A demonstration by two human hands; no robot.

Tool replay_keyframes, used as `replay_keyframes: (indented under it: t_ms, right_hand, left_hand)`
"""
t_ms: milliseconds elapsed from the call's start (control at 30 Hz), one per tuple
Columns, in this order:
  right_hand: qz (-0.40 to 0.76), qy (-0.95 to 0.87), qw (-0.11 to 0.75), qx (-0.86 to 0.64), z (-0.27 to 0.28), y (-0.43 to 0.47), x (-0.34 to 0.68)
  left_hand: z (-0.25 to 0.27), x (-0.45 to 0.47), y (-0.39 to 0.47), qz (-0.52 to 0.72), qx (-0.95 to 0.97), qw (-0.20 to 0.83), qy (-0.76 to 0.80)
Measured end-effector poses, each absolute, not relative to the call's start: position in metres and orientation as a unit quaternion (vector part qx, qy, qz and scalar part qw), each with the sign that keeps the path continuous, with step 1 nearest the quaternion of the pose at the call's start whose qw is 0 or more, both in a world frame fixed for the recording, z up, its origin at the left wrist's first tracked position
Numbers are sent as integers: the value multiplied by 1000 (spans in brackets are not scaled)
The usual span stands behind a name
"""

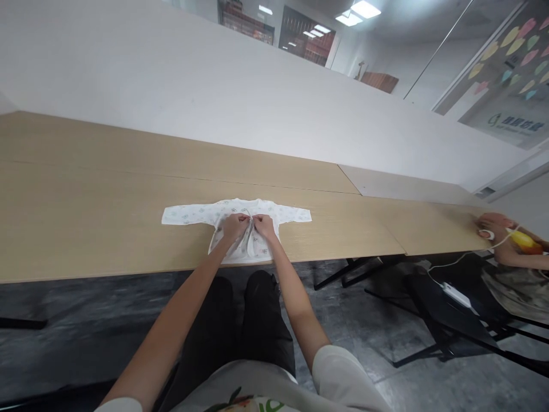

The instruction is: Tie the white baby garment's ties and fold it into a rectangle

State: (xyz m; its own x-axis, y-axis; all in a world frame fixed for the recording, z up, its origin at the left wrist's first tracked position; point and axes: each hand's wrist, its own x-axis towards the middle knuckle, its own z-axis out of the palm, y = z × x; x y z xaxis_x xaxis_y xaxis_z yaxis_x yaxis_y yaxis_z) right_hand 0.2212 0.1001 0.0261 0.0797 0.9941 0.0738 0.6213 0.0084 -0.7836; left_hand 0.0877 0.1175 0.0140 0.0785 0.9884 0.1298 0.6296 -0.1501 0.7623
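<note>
A small white long-sleeved baby shirt (295,214) with a tiny printed pattern lies spread on the wooden table, its sleeves stretched out to both sides. My left hand (235,226) is closed on the fabric at the middle of the front. Close beside it, my right hand (263,225) pinches the other side of the front opening. Between the two hands the cloth is lifted a little into folds. The fingertips nearly meet, and any fastener there is too small to make out.
The long table (107,212) runs along a white wall (171,86) with glass above. At the far right another person (501,229) sits at the table. Black folding chairs (446,303) stand there, one bearing a white power strip (457,296) with a cable.
</note>
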Motion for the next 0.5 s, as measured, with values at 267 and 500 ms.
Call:
replay_keyframes:
  t_ms: [267, 500]
  right_hand:
    - [292, -624, 348, -635, 23, 107, 225]
    - [253, -618, 337, -663, 22, 111, 220]
  left_hand:
    - [18, 88, 117, 324, 675, 276, 603]
    - [22, 87, 113, 314, 686, 256, 605]
